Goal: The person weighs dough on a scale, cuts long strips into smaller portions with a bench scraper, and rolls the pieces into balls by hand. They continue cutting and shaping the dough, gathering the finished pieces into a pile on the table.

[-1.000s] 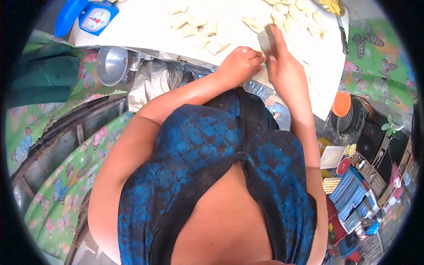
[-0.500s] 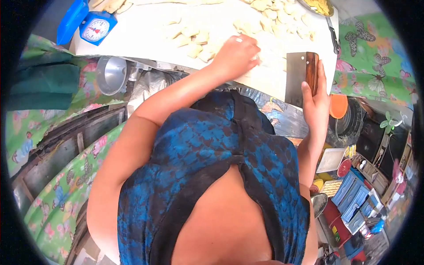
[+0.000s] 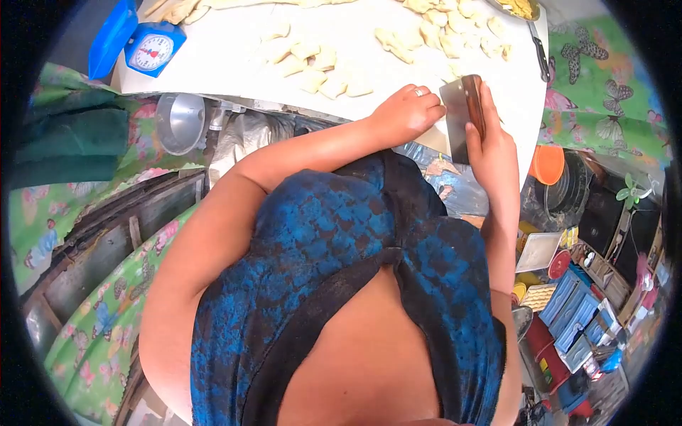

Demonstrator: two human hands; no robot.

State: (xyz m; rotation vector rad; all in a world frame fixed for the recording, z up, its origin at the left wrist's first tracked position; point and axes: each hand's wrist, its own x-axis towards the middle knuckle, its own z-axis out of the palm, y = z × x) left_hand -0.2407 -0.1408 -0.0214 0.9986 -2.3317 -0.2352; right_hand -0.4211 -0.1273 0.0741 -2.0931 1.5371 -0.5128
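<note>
My right hand point(image 3: 492, 150) grips a bench scraper point(image 3: 459, 122) by its dark wooden handle. The metal blade is tilted over the front edge of the white table point(image 3: 241, 53). Just left of the blade is my left hand point(image 3: 408, 113), with a ring on it and its fingers curled closed; whatever lies inside them is hidden. Beyond it, cut dough pieces point(image 3: 325, 58) lie in a loose group. More dough pieces point(image 3: 455, 35) are heaped toward the back right, and a long strip of dough point(image 3: 241, 3) runs along the far edge.
A blue kitchen scale point(image 3: 151, 50) stands at the table's left. On the right are a knife point(image 3: 540, 53) and a bowl of yellow filling point(image 3: 518, 7). Below the table hang a metal pot point(image 3: 180, 124) at left and an orange container point(image 3: 547, 165) at right.
My left hand has drawn back from the dough toward the table's front edge and right, near the blade. The scraper in my right hand has moved left and tilted.
</note>
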